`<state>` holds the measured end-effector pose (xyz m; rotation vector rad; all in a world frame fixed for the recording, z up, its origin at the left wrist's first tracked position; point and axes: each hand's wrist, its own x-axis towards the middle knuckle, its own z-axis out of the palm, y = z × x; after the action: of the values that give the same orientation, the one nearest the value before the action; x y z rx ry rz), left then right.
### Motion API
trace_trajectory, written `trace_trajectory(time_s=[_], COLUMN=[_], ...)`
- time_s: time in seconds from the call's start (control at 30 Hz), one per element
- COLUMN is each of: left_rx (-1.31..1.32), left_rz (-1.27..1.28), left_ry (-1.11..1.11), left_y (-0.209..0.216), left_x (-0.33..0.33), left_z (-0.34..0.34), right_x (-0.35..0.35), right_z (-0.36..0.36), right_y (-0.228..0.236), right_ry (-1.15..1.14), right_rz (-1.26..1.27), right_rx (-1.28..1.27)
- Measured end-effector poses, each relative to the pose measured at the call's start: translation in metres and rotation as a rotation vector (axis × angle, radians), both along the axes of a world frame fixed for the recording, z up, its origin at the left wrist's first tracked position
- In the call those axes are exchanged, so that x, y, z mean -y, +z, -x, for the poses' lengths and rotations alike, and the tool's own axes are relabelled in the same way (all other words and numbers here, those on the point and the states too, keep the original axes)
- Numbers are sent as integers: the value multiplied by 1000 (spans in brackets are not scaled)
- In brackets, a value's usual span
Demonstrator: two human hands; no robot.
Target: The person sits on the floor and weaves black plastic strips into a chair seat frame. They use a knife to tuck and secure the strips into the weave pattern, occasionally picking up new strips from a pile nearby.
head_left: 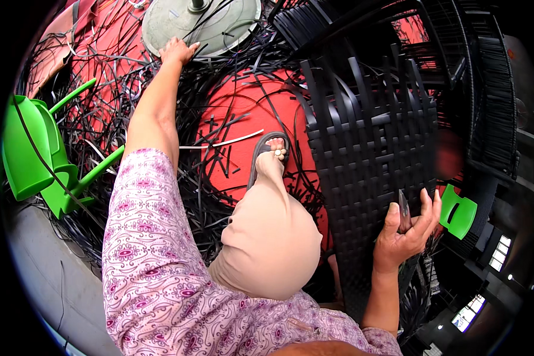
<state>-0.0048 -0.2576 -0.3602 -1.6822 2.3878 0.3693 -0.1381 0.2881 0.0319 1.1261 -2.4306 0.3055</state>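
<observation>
My left arm stretches far forward. My left hand [178, 52] is at the near edge of a round grey base [160, 29], its thumb apart from its fingers, over a tangle of black plastic strips [190, 77]. Whether the fingertips touch a strip is too small to tell. At the right, my right hand [406, 234] holds a small dark knife blade [404, 207], tip up, between thumb and fingers. That hand lies against a panel of woven black strips [368, 154], which stands tilted beside my right leg. Loose strip ends stick up from its far edge.
A green plastic chair [32, 148] stands at the left, and a green plastic piece [458, 212] shows behind my right hand. Black woven furniture frames [492, 89] crowd the far right. Strip scraps lie on the red floor [237, 130] around my sandalled foot [273, 151].
</observation>
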Motion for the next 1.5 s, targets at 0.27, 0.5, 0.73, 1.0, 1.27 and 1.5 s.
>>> trace_trajectory(time_s=[0.27, 0.5, 0.73, 1.0, 1.27, 1.5], left_rx=[-1308, -1201, -1582, -1779, -1536, -1438], left_rz=[218, -861, -1146, -708, -456, -489], left_ry=[157, 602, 823, 219, -218, -534], left_y=[72, 124, 203, 320, 419, 455], left_x=[-143, -402, -378, -305, -450, -533], left_z=[-72, -191, -248, -201, -106, -71], right_x=[-2, -16, -31, -223, -579, -704], right_z=[-4, -6, -13, -30, -187, -354], right_y=[11, 18, 32, 68, 50, 79], right_ry=[-47, -87, 68, -90, -1055, -1902], right_rz=[-18, 27, 507, 1289, 1389, 481], right_rx=[5, 20, 232, 1074, 266, -234])
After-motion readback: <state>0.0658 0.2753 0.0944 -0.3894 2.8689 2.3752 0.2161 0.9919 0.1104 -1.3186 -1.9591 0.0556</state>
